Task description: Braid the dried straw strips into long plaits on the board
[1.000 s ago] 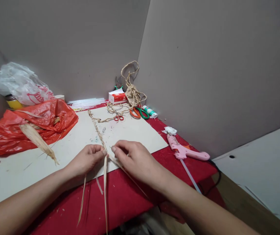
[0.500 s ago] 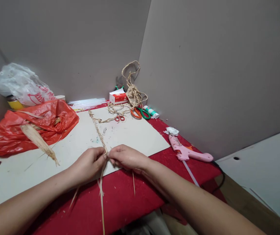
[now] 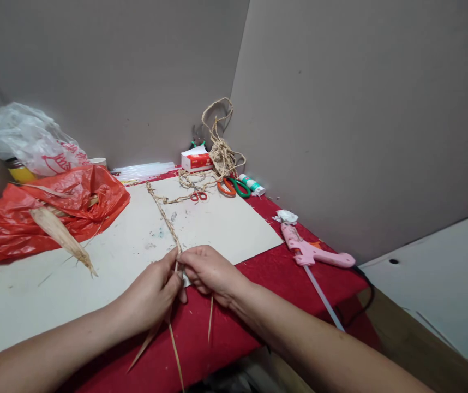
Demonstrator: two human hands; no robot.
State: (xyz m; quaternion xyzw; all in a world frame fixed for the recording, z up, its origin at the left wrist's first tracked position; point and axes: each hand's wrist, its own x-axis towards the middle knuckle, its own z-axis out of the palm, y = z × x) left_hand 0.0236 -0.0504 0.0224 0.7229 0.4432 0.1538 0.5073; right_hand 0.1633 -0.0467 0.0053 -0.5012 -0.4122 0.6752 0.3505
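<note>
A braided straw cord (image 3: pixel 165 215) runs from the back of the white board (image 3: pixel 226 234) down to my two hands at the board's front edge. My left hand (image 3: pixel 162 284) is closed on the cord's near end, its fingers pinching the strands. Touching it on the right, my right hand (image 3: pixel 207 270) also pinches the braid where the strands part. Loose straw strands (image 3: pixel 175 349) hang below the hands over the red cloth (image 3: pixel 217 355). The fingertips partly hide the point where the strands cross.
Left lies a red plastic bag (image 3: pixel 107 202) with dry husks (image 3: pixel 60 232). At the back are glue sticks (image 3: pixel 144 171), a tissue box (image 3: pixel 196 160), a heap of braided cord (image 3: pixel 223 158), red-handled scissors (image 3: pixel 198 196) and a glue tube (image 3: pixel 252 184). A pink glue gun (image 3: pixel 310 254) lies right.
My left hand has shifted slightly down and right, its fingers now more extended along the strands. The right hand stays by the braid's end. The hanging strands have swung to new positions.
</note>
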